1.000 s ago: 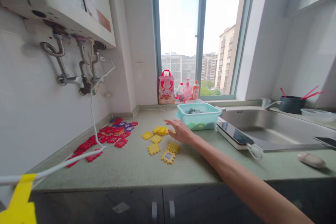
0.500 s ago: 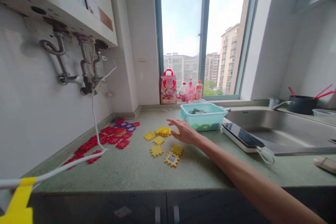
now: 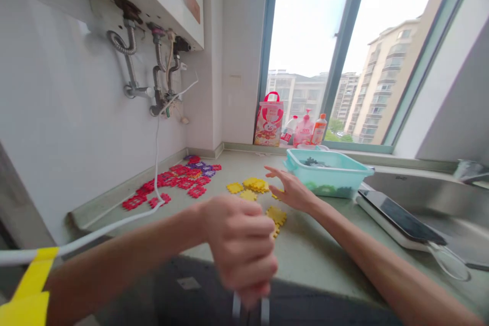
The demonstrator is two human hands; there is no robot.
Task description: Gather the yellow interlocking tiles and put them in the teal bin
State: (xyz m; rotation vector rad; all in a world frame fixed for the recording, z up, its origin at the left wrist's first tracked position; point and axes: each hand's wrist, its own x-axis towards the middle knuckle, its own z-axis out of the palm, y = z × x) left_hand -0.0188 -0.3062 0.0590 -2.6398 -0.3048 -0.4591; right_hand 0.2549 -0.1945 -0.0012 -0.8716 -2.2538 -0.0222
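My right hand (image 3: 293, 189) reaches out over the green countertop (image 3: 321, 249) with its fingers spread, just right of a group of yellow puzzle tiles (image 3: 255, 185); it holds nothing. My left hand (image 3: 241, 244) is raised close to the camera in a closed fist and blurred, covering some of the near yellow tiles (image 3: 277, 215). Whether it holds anything I cannot make out. Red and purple tiles (image 3: 179, 182) lie further left along the wall.
A teal plastic bin (image 3: 327, 177) with dark pieces stands behind my right hand. A phone (image 3: 401, 218) lies on a white slab at the sink's edge. Bottles and a red bag (image 3: 269, 123) stand on the sill. A white cable (image 3: 114, 224) hangs from the wall heater's pipes.
My left forearm and fist have come up into view from the lower left. The view has shifted right and closer. My right hand stays spread near the yellow tiles.
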